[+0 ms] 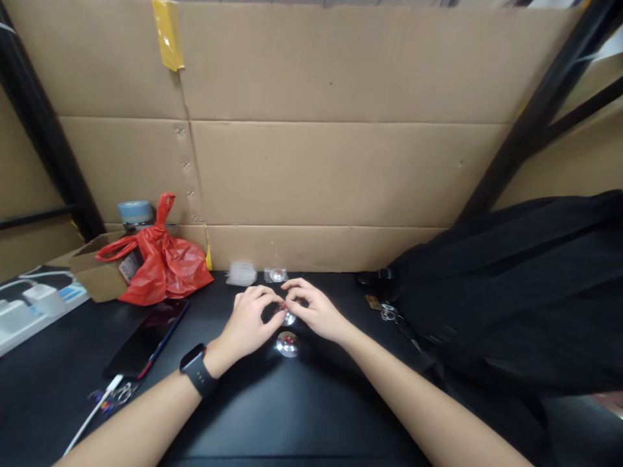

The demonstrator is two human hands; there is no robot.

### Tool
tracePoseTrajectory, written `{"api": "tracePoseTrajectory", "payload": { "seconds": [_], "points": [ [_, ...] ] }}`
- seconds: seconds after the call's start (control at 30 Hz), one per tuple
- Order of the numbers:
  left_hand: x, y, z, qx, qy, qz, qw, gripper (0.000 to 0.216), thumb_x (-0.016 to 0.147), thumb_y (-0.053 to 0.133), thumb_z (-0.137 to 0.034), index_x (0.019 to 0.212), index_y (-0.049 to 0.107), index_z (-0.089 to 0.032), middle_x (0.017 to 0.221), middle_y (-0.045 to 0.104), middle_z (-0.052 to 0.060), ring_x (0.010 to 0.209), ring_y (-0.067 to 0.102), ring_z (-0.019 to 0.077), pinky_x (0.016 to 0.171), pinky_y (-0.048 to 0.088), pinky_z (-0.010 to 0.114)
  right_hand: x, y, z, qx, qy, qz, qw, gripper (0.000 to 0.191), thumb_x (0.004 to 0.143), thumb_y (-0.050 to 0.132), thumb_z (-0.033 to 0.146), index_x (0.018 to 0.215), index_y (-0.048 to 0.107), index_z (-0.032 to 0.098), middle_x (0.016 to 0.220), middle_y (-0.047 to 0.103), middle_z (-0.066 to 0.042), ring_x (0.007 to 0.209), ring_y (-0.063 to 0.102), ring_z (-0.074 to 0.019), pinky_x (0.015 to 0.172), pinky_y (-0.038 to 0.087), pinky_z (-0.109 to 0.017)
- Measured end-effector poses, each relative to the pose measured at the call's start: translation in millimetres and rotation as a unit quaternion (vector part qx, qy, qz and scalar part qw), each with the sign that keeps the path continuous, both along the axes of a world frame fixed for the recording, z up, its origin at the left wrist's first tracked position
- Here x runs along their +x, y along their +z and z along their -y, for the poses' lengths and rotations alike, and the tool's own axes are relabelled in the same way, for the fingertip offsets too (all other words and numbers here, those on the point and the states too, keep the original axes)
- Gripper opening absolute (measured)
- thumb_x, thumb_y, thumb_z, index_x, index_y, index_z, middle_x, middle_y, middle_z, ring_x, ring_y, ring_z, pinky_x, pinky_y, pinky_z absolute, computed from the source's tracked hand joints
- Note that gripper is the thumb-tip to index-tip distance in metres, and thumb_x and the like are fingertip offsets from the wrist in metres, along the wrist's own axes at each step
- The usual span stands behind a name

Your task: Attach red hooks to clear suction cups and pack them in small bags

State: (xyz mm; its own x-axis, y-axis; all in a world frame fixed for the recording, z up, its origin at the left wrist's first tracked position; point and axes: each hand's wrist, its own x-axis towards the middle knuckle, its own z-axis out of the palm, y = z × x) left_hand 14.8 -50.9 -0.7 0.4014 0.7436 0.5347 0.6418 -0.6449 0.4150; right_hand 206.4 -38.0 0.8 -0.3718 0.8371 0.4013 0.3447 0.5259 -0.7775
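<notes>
My left hand (252, 318), with a black watch on its wrist, and my right hand (314, 310) meet over the middle of the black table. Between their curled fingers is a shiny round silver piece with a red centre (289, 318), partly hidden by the fingertips. Thumbs and fingers of both hands close on its edges. Just nearer to me lies a second silver disc with a red centre (289, 344), touched by neither hand. Beyond the fingers, a similar disc in a clear bag (277, 275) rests beside a stack of clear plastic bags (241, 273).
At the left are a phone (146, 338) on a white cable, a power strip (36, 310), a cardboard box (100, 275) and a red plastic bag (168, 263). A black backpack (516, 298) and keys (388, 312) lie right. Cardboard (316, 175) walls the back.
</notes>
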Motion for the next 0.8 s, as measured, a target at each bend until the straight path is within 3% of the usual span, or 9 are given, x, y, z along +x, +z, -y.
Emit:
{"api": "tracePoseTrajectory", "payload": {
  "seconds": [0.13, 0.27, 0.37, 0.47, 0.57, 0.7, 0.8],
  "points": [
    [0, -4.2, -4, -0.019, 0.001, -0.013, 1.000, 0.008, 0.086, 0.067, -0.032, 0.088, 0.074, -0.027, 0.104, 0.068, 0.001, 0.102, 0.058, 0.0221, 0.084, 0.038, 0.036, -1, 1.3, 3, 0.004, 0.010, 0.017, 1.000, 0.021, 0.089, 0.057, 0.029, 0.073, 0.063, 0.018, 0.118, 0.056, -0.009, 0.107, 0.057, -0.0209, 0.085, 0.046, -0.033],
    [-8, -3.2, -12, -0.018, 0.055, -0.037, 0.998, 0.007, 0.084, 0.071, -0.032, 0.087, 0.077, -0.032, 0.102, 0.068, 0.001, 0.103, 0.055, 0.0229, 0.084, 0.035, 0.037, 7, 3.3, 3, 0.050, 0.044, 0.142, 0.988, 0.014, 0.088, 0.062, 0.033, 0.086, 0.064, 0.019, 0.097, 0.060, -0.005, 0.085, 0.057, -0.0164, 0.075, 0.046, -0.028],
    [-18, -0.3, -20, -0.018, 0.101, -0.051, 0.993, 0.010, 0.085, 0.069, -0.036, 0.089, 0.078, -0.034, 0.098, 0.069, 0.001, 0.101, 0.055, 0.0235, 0.083, 0.033, 0.037, 12, 5.0, 3, -0.002, 0.120, 0.236, 0.964, 0.032, 0.073, 0.078, 0.036, 0.096, 0.065, 0.019, 0.083, 0.059, 0.000, 0.069, 0.054, -0.0125, 0.063, 0.044, -0.023],
    [-25, 2.0, -25, -0.037, 0.101, -0.041, 0.993, 0.016, 0.090, 0.061, -0.034, 0.091, 0.076, -0.031, 0.097, 0.072, 0.001, 0.098, 0.060, 0.0226, 0.082, 0.034, 0.036, 11, 4.4, 5, -0.040, 0.164, 0.248, 0.954, 0.021, 0.076, 0.076, 0.032, 0.091, 0.069, 0.018, 0.069, 0.059, 0.003, 0.059, 0.053, -0.0103, 0.056, 0.041, -0.020],
    [-26, 2.6, -26, -0.051, 0.091, -0.021, 0.994, 0.018, 0.091, 0.057, -0.032, 0.087, 0.074, -0.027, 0.092, 0.075, 0.001, 0.091, 0.065, 0.0218, 0.083, 0.035, 0.035, 9, 1.6, 5, -0.021, 0.160, 0.236, 0.958, 0.007, 0.082, 0.067, 0.024, 0.083, 0.071, 0.019, 0.063, 0.061, 0.003, 0.055, 0.054, -0.0107, 0.055, 0.041, -0.021],
    [-23, 1.0, -25, -0.087, 0.069, 0.005, 0.994, 0.021, 0.090, 0.055, -0.035, 0.083, 0.072, -0.026, 0.076, 0.075, -0.002, 0.075, 0.068, 0.0191, 0.083, 0.038, 0.034, 11, -1.1, 3, 0.012, 0.127, 0.241, 0.962, 0.010, 0.081, 0.062, 0.014, 0.077, 0.070, 0.019, 0.065, 0.066, 0.000, 0.055, 0.057, -0.0121, 0.055, 0.041, -0.022],
    [-22, -1.8, -25, -0.118, 0.053, 0.033, 0.991, 0.020, 0.089, 0.056, -0.038, 0.083, 0.071, -0.025, 0.076, 0.075, -0.002, 0.074, 0.069, 0.0184, 0.081, 0.043, 0.031, 12, -1.1, 1, 0.036, 0.091, 0.239, 0.966, 0.012, 0.083, 0.060, 0.013, 0.074, 0.067, 0.018, 0.067, 0.066, -0.001, 0.058, 0.057, -0.0130, 0.059, 0.042, -0.024]
  ]
}}
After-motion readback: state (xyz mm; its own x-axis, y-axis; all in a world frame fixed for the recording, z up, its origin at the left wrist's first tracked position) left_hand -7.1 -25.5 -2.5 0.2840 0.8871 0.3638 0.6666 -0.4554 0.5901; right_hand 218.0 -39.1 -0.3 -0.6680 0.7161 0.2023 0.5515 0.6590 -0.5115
